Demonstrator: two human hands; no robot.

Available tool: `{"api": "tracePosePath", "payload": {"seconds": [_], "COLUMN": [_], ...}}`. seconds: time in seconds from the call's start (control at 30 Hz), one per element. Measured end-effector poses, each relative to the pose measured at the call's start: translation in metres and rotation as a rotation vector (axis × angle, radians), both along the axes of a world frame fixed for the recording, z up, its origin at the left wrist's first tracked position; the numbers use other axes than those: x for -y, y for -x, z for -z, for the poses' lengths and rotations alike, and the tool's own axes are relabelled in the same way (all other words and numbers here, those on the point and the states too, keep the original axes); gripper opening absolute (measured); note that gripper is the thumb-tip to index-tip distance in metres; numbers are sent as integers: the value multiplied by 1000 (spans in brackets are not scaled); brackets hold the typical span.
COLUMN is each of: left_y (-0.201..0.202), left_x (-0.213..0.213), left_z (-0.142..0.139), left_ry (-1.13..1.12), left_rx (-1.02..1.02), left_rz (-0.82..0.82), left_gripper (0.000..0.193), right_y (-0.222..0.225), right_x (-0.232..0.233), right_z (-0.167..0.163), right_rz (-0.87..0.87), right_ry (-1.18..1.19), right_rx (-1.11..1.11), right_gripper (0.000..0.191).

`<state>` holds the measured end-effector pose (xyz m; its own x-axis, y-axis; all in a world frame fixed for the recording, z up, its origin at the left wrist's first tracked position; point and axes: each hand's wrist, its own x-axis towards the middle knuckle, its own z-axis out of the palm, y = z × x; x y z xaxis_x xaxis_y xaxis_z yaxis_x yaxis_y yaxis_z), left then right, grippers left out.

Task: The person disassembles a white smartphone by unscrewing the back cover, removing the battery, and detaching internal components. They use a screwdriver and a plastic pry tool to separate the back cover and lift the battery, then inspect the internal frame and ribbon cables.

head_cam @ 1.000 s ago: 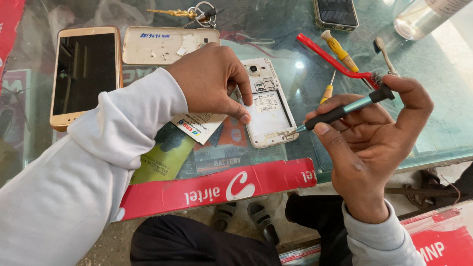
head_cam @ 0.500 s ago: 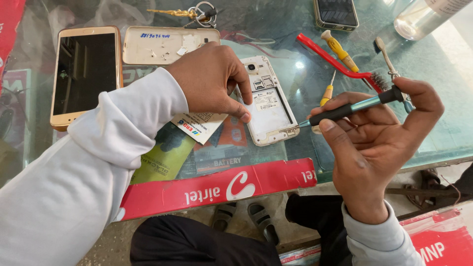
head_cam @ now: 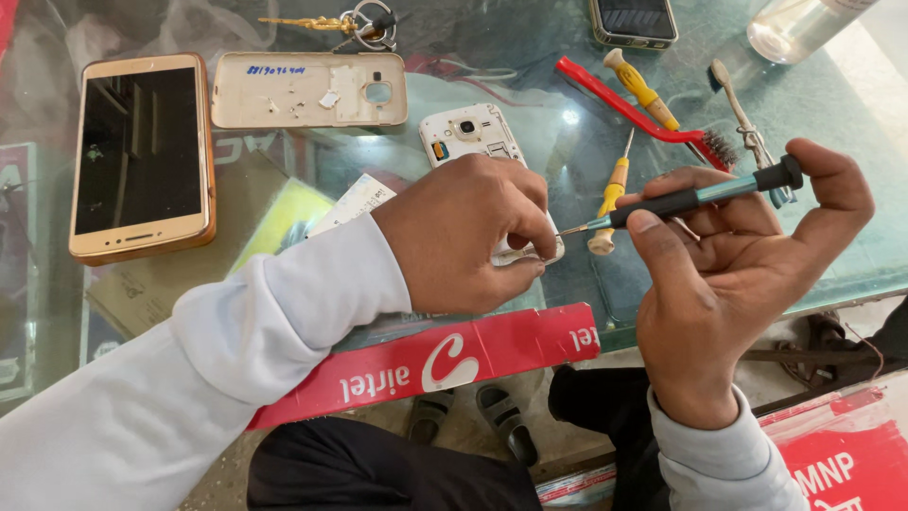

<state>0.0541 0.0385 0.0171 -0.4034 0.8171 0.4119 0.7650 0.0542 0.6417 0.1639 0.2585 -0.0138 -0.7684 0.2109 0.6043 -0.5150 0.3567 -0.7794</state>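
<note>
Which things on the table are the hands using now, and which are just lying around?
In use:
- left hand holding down the opened white phone
- right hand holding the teal-and-black screwdriver

Just lying there:
- gold phone
- cream back cover
- keys
- red brush
- two yellow-handled screwdrivers
- dark phone

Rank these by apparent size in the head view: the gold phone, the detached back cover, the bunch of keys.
1. gold phone and detached back cover: look nearly alike, so no ranking between them
2. bunch of keys, plainly smallest
</note>
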Motion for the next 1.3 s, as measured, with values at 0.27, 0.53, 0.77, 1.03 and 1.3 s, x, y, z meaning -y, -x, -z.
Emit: {"api": "tracePosePath", "payload": {"seconds": [0.27, 0.53, 0.77, 1.03, 1.3], "left_y": [-12, -17, -18, -23, -18], "left_x": [-7, -13, -18, -25, -25], "left_z": [-1, -3, 7, 19, 23], "left_ry": [32, 181, 134, 233, 86], "left_rx": [-122, -45, -233, -479, -338], "left_rz": [-101, -229, -237, -311, -324], "left_gripper": [10, 8, 14, 37, 25], "right_y": [-1, 0, -1, 2, 2], "right_x": [3, 6, 5, 10, 9], "right_z": [-4, -6, -3, -8, -9], "right_rz": [2, -2, 15, 52, 39], "right_ry": [-9, 81, 28, 173, 151], "right_rx": [20, 39, 14, 28, 20], "right_gripper": [70, 70, 71, 70, 71]}}
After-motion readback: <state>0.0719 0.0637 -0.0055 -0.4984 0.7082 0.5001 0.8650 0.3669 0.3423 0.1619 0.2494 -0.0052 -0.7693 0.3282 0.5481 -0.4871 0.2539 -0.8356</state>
